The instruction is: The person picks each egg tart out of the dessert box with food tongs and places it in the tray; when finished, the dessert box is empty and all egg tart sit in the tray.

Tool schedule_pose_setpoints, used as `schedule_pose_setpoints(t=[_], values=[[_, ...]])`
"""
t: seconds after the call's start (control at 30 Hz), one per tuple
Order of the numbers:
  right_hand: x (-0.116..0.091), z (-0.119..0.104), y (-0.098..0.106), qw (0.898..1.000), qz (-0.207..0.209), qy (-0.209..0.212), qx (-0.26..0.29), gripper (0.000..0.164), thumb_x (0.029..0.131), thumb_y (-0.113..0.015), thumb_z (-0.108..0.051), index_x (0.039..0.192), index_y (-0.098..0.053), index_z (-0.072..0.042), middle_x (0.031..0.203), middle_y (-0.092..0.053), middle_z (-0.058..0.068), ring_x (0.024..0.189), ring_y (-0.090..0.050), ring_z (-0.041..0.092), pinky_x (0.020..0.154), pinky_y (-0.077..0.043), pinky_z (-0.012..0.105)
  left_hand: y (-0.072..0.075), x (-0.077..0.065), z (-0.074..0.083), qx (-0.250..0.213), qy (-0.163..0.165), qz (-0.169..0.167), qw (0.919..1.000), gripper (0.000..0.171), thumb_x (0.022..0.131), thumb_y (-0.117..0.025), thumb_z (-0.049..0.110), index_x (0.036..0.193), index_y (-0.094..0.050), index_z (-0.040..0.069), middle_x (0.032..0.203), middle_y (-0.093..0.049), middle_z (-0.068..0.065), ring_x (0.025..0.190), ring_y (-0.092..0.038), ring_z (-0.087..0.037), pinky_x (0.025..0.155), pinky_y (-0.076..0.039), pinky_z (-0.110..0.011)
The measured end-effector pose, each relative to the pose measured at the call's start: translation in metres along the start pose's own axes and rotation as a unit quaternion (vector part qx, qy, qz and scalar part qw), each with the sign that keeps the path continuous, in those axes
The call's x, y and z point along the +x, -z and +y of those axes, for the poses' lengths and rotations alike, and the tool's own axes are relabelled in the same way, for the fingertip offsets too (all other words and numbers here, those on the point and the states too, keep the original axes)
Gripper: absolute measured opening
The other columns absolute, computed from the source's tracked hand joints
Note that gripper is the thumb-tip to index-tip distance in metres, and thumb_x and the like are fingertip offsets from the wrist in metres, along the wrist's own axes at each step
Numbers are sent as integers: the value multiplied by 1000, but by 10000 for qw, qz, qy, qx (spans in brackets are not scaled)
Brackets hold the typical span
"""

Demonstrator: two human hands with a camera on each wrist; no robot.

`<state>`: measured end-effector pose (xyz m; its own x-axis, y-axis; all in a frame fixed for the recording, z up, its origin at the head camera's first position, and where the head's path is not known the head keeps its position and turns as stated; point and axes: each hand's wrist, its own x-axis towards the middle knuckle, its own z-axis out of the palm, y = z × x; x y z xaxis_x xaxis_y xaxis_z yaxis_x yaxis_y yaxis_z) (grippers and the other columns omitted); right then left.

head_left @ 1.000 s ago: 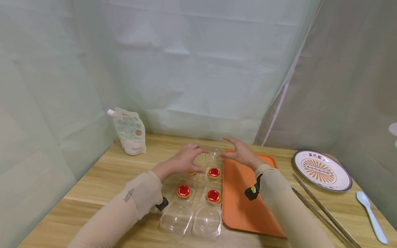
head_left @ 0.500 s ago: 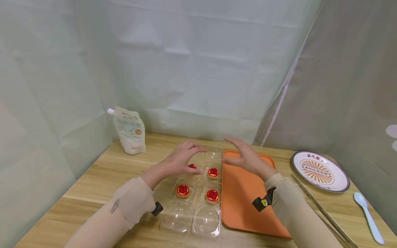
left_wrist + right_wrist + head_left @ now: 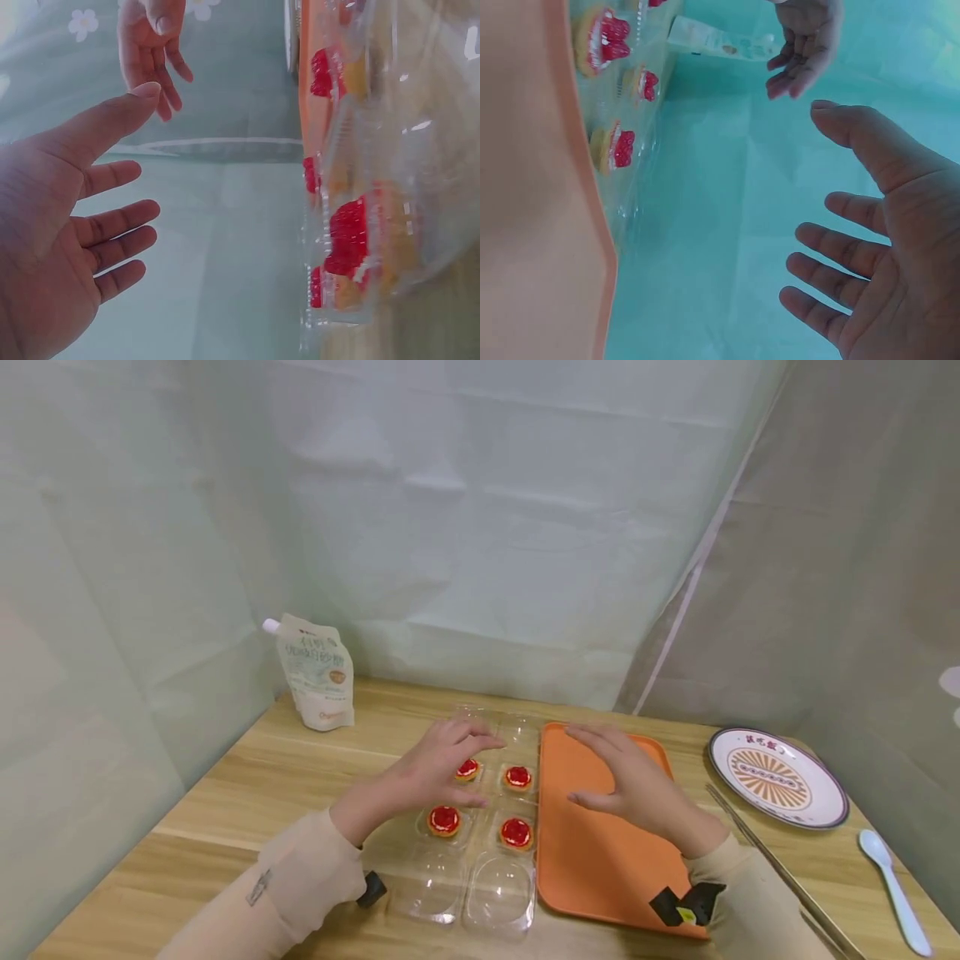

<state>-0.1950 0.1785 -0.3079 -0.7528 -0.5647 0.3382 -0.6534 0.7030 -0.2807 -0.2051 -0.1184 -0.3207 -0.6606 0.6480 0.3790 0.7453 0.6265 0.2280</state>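
Several small tarts with red topping, one of them a front tart [image 3: 516, 833], sit in clear plastic boxes [image 3: 501, 893] whose lids are folded back. In the head view my left hand [image 3: 431, 767] hovers over the left row, thumb and fingers spread, overlapping the edge of a rear tart [image 3: 467, 769]. My right hand [image 3: 637, 785] hangs over the orange tray [image 3: 558, 877], fingers apart. Both wrist views show bare palms; the left palm [image 3: 45, 247] and the right palm [image 3: 907, 262] hold nothing. The two hands face each other across the boxes.
A white spouted pouch [image 3: 315, 675] stands at the back left. On the right lie a patterned plate [image 3: 776, 777], a light blue spoon [image 3: 896, 893] and long thin metal rods [image 3: 795, 881], partly hidden by my right forearm. A pale curtain [image 3: 465, 543] closes off the back.
My right hand has moved right and towards me, further over the tray. The left hand has shifted slightly left and nearer, uncovering more of the rear left tart. The tarts and boxes stay put.
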Motion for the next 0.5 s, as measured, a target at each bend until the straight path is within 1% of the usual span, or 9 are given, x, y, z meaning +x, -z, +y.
schedule_pose_setpoints(t=[0.17, 0.23, 0.3, 0.33, 0.4, 0.43, 0.5], values=[[-26, 3, 2, 9992, 261, 205, -237, 76, 76, -81, -28, 142, -45, -12, 141, -50, 13, 128, -48, 34, 98, -46, 54, -5, -6, 0, -131, 44, -156, 9998, 69, 73, -82, 35, 132, -55, 11, 130, -55, -11, 123, -48, -29, 107, -38, -50], [-37, 5, 3, 9984, 383, 231, -360, 77, 75, -82, -26, 141, -46, -13, 139, -51, 11, 126, -49, 32, 94, -49, 52, -7, -7, -1, -167, 95, -244, 9995, 68, 73, -82, 35, 132, -56, 12, 129, -55, -10, 124, -47, -28, 107, -38, -50], [-46, 7, 3, 9967, 546, 302, -520, 77, 73, -83, -25, 140, -47, -14, 138, -52, 9, 124, -51, 29, 92, -50, 48, -11, -9, -2, -129, 93, -325, 9993, 67, 74, -82, 35, 131, -56, 12, 128, -56, -9, 123, -47, -28, 106, -39, -49], [-51, 9, 4, 9958, 628, 334, -570, 77, 72, -84, -25, 140, -48, -15, 137, -53, 8, 123, -52, 28, 94, -50, 42, -13, -10, -2, -109, 93, -371, 9992, 66, 74, -81, 35, 130, -56, 11, 127, -56, -9, 122, -47, -28, 106, -39, -49], [-60, 12, 4, 9937, 817, 398, -660, 77, 71, -84, -25, 139, -50, -15, 135, -55, 6, 119, -54, 26, 100, -45, 26, -17, -12, -3, -104, 100, -458, 9988, 65, 74, -81, 35, 129, -57, 11, 126, -57, -9, 122, -48, -28, 105, -40, -49], [-64, 13, 4, 9926, 915, 429, -673, 77, 70, -85, -24, 138, -51, -15, 133, -56, 5, 118, -54, 25, 103, -40, 18, -19, -13, -3, -114, 112, -497, 9986, 64, 74, -81, 36, 128, -57, 10, 126, -57, -9, 122, -48, -28, 105, -39, -49], [-72, 18, 3, 9910, 1077, 461, -651, 76, 67, -86, -20, 135, -53, -13, 131, -58, 6, 116, -54, 25, 107, -26, 6, -23, -14, -3, -158, 166, -600, 9979, 64, 75, -80, 36, 128, -57, 9, 127, -57, -9, 122, -48, -28, 106, -39, -48]])
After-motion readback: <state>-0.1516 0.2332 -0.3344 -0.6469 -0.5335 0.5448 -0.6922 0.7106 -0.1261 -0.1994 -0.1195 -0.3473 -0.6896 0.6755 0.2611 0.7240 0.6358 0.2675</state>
